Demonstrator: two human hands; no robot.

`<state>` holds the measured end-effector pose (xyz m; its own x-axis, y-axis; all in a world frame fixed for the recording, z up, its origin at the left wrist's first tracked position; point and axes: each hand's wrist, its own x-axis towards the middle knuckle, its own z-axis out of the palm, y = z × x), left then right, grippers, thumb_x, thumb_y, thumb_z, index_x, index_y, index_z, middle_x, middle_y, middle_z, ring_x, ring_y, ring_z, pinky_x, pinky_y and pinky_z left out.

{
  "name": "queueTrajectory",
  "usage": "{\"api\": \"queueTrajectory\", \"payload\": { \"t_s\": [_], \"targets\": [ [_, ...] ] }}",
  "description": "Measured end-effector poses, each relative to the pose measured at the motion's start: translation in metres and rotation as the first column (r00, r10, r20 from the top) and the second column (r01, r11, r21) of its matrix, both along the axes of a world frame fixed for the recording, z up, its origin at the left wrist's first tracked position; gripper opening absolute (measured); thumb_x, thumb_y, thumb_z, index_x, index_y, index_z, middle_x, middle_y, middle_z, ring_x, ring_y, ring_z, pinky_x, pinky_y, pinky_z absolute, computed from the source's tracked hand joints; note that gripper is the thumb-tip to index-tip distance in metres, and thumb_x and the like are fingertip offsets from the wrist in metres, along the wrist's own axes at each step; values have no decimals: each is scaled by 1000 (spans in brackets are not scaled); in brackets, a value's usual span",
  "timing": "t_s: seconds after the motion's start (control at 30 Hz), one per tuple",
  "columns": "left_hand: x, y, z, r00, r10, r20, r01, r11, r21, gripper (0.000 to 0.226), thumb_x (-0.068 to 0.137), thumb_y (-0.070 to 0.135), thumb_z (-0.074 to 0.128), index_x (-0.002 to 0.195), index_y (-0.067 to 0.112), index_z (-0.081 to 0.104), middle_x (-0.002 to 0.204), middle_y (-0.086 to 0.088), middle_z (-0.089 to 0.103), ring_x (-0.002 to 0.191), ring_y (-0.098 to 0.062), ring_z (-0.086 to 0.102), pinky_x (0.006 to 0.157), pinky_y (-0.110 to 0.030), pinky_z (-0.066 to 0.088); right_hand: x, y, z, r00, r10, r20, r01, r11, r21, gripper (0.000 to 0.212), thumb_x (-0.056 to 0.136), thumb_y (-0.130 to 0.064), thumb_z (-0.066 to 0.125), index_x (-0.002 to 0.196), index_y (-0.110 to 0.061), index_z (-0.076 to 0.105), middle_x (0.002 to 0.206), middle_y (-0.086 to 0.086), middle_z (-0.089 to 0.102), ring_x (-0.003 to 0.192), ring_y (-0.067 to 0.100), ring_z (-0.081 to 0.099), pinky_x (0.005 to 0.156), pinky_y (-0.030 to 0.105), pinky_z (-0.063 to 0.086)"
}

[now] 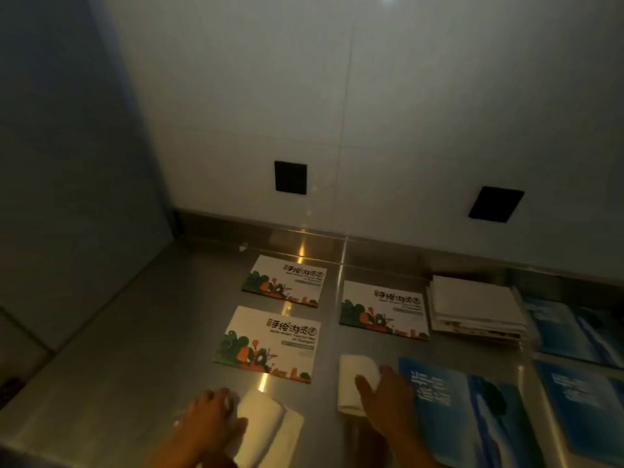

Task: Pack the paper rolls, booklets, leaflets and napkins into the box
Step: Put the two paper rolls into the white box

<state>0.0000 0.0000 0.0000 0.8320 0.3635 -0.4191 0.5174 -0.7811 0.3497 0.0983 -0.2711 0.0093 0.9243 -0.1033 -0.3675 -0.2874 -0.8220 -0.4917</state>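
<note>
Paper rolls lie under both hands: left hand [211,417] grips one roll [261,423], right hand [385,400] clasps another [354,376]. Leaflets [270,342] lie just beyond the fingers.

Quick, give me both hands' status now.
Left hand: closed around a paper roll.
Right hand: gripping another paper roll.

Cut off by the bottom edge — both forearms, plus the near end of the left paper roll [266,430] under the left hand [209,423]. Half covered by the right hand [388,396] — the right paper roll [354,380], grip too dim to judge. Cropped at the right edge: two blue booklets [574,329]. Clipped at the bottom as well, the nearest blue booklet [472,417]. Too blurred to read, the small print on the leaflets [270,342]. Impossible to count, the sheets in the napkin stack [476,305].
</note>
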Motion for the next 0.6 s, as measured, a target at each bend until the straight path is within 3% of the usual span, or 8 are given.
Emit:
{"api": "queueTrajectory", "payload": {
  "t_s": [0.1, 0.23, 0.3, 0.43, 0.53, 0.6],
  "targets": [
    [6, 5, -4, 1000, -21, 23, 24, 993, -118, 47, 69, 55, 66, 109, 39, 48, 112, 6, 45, 105, -11, 43, 97, -30, 42, 5, 28, -11, 992, -66, -107, 63, 997, -36, 78, 79, -60, 54, 137, -13, 33, 137, 12, 43, 124, 28, 44, 101, 43, 42],
    [9, -7, -21, 994, -90, -70, 78, 985, -156, 75, 58, 65, 64, 123, 33, 45, 116, 3, 48, 116, -16, 47, 98, -30, 41, -7, 42, -25, 982, -165, -97, 155, 983, -99, 72, 74, -49, 66, 129, -12, 40, 125, 8, 51, 111, 22, 53, 92, 36, 49],
    [12, -11, -25, 995, -88, -47, 75, 968, -241, 75, 56, 65, 64, 118, 28, 45, 110, 4, 52, 112, -15, 52, 91, -25, 41, -10, 45, -25, 968, -213, -129, 207, 976, -62, 70, 72, -45, 69, 127, -11, 42, 122, 8, 54, 107, 21, 56, 90, 33, 50],
    [14, -20, -27, 999, -35, -33, 16, 887, -461, 65, 46, 53, 72, 97, 18, 54, 96, 9, 59, 99, -8, 56, 79, -15, 37, -14, 40, -29, 907, -343, -244, 388, 907, 165, 66, 68, -25, 79, 123, -6, 50, 117, 12, 60, 105, 27, 59, 87, 34, 50],
    [17, -25, -18, 996, 67, -60, -89, 829, -553, 61, 44, 42, 77, 96, 18, 56, 93, 6, 62, 92, -8, 58, 76, -20, 43, -16, 24, -31, 882, -388, -267, 462, 826, 325, 51, 71, -17, 77, 115, -11, 52, 109, 12, 59, 94, 23, 56, 81, 36, 50],
    [22, -27, -8, 988, 113, -102, -152, 711, -686, 80, 33, 38, 85, 103, 14, 54, 97, 1, 62, 89, -11, 57, 65, -22, 41, -18, 10, -25, 842, -448, -301, 539, 730, 420, 50, 72, -15, 76, 116, -9, 52, 112, 15, 61, 94, 27, 60, 81, 43, 53]
  ]
}}
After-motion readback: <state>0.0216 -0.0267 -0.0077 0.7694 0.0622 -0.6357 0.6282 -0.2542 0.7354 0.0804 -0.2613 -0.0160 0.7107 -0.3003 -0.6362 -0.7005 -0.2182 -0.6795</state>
